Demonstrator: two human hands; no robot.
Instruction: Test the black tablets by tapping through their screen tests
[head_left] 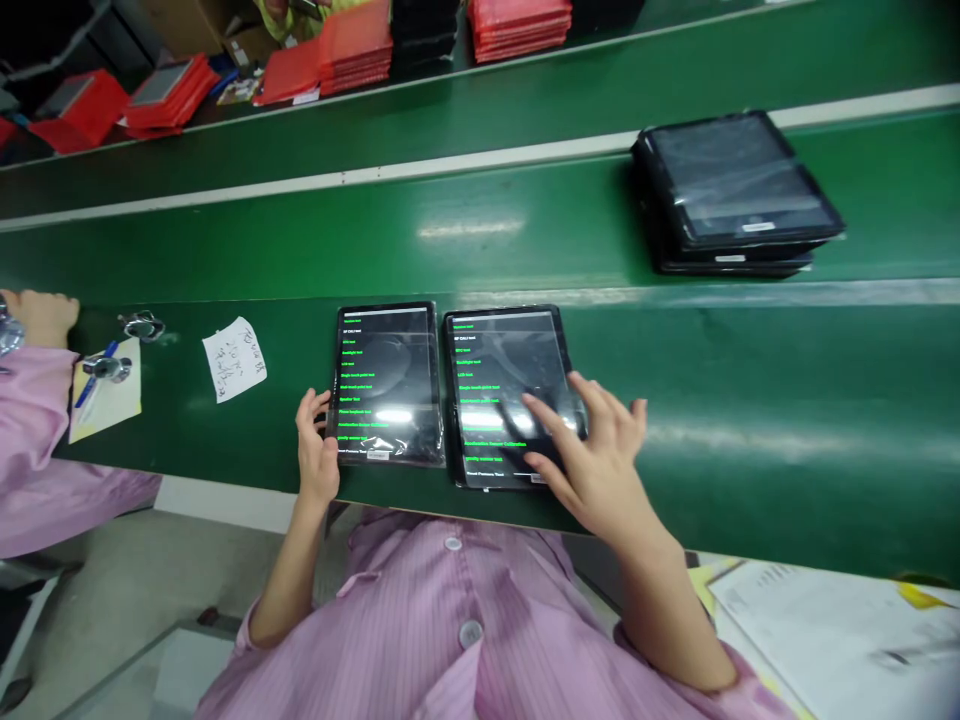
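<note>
Two black tablets with lit screens of green and white text lie side by side on the green bench. At the lower left edge of the left tablet, my left hand has its thumb and fingers closed on the side. My right hand is over the right tablet, fingers spread and the index finger stretched toward the screen's middle; whether it touches the glass I cannot tell. That hand holds nothing and hides the tablet's lower right part.
Stacked tablets stand at the back right. Red sleeves and black stacks line the far side. A handwritten note lies left of the tablets. Further left are a pen, yellow paper and another person's hand.
</note>
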